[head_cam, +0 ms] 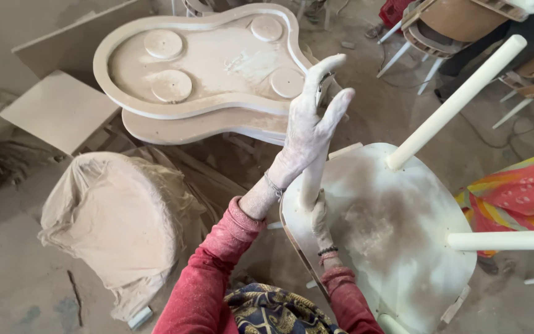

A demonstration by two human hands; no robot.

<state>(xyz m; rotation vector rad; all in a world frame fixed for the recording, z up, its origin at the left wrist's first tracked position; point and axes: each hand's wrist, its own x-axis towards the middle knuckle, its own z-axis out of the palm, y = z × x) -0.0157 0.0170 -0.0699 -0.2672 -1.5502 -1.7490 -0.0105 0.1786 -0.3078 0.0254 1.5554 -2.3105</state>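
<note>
A white stool [397, 229] lies upside down in front of the person, with its round legs sticking up. The left hand [309, 127] is high up on one leg [312, 179]. Its grip is wrapped around the top of that leg, and it pinches a small piece of sanding paper [324, 86] against the wood. The right hand [321, 219] is lower down, and its grip is closed around the bottom of the same leg, close to the seat.

The stool looks hard and stiff, so it will not bend. It is dusty all over, so it may feel a bit slippery. It looks light enough to turn, but it could tip or roll on its side. A good place to hold it is low on a leg or at the edge of the seat. The paper is thin and floppy, so it needs flat fingers behind it.

A big curvy board [205, 59] and a dusty sack [115, 222] lie on the floor [13, 278] nearby.
</note>
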